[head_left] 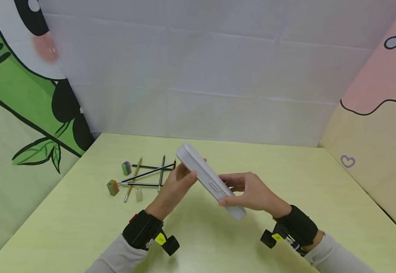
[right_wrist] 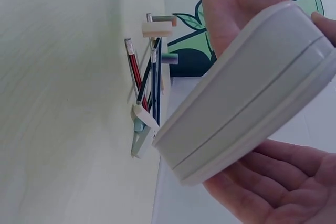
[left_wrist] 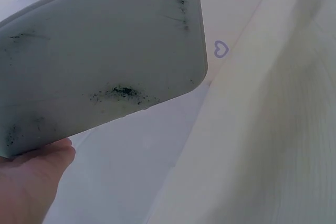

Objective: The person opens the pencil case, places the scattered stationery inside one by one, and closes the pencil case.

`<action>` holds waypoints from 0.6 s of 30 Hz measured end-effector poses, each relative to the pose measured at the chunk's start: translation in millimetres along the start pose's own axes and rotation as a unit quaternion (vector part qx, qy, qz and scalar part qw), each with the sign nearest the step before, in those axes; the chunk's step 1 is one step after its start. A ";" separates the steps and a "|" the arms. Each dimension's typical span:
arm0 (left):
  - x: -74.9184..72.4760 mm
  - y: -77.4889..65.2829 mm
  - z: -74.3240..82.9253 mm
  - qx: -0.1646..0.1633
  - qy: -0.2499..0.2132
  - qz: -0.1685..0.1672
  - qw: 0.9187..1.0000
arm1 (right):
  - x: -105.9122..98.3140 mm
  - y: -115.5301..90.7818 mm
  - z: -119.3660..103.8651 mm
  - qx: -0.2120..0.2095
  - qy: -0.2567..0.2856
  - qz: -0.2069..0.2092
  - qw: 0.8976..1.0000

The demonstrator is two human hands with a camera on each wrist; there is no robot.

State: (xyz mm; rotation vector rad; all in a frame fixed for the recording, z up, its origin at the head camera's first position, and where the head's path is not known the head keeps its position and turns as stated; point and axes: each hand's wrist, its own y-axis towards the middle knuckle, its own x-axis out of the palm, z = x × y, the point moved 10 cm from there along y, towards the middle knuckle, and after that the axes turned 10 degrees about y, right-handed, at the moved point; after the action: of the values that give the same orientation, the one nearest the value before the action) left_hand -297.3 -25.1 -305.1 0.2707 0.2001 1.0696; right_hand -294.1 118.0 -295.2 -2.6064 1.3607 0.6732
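A white plastic pencil case (head_left: 211,178) is held tilted above the table, its upper end to the left. Its lid looks closed, with a seam along the side (right_wrist: 252,95) in the right wrist view. My left hand (head_left: 174,186) grips the upper part, thumb on the near side. Toward the lower end my right hand (head_left: 254,192) holds it between thumb and fingers. One broad face of the case (left_wrist: 105,51) shows dark smudges in the left wrist view. Some fingers of both hands are hidden behind the case.
Several pencils (head_left: 146,173) lie crossed on the table (head_left: 286,235), left of the case. Around them stand a greenish-purple eraser (head_left: 126,168), an orange-brown eraser (head_left: 113,187) and a small white eraser (head_left: 138,195). A white sheet (head_left: 201,76) hangs behind the table, with painted panels on both sides.
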 end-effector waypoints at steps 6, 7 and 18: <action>1.0 -0.5 2.1 0.009 -0.019 0.006 1.000 | 4.3 -0.7 -1.2 -0.010 0.007 -0.003 1.000; 0.6 -0.6 2.3 0.010 -0.024 0.010 1.000 | 4.9 -0.6 -1.0 -0.010 0.007 -0.002 1.000; -3.2 -0.1 2.1 0.015 -0.046 0.026 0.998 | 11.6 0.2 -2.0 -0.009 0.011 -0.011 1.000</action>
State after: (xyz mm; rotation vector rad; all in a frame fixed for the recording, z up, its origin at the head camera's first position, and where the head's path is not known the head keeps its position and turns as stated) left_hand -298.0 -28.2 -303.0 0.3535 0.1278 1.1042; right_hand -287.8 108.6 -298.5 -2.6456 1.3361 0.6584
